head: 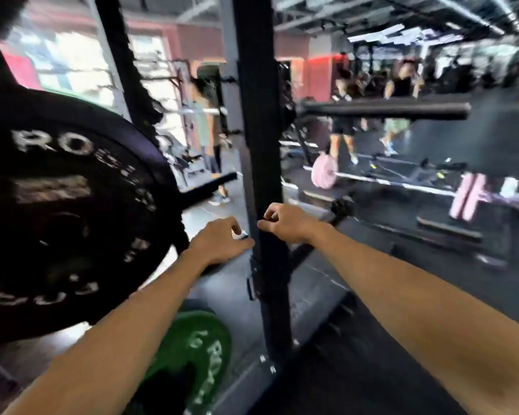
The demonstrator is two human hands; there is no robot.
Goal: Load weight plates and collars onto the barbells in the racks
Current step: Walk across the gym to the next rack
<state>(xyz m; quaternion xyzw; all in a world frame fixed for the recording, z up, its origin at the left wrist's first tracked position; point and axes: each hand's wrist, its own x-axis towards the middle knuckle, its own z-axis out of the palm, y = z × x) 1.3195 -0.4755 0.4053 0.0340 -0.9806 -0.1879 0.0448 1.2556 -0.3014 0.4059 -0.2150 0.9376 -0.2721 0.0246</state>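
Both forearms reaching in from 6 o'clock. Left hand (219,242) and right hand (285,223) curled against black rack upright (256,145), grip contents blurred, cannot tell. Black weight plate (66,205) at 9 o'clock; green plate (189,357) below.

Matt black rubber plate (66,211), matt green rubber plate (192,363), dark matt metal upright (259,145).
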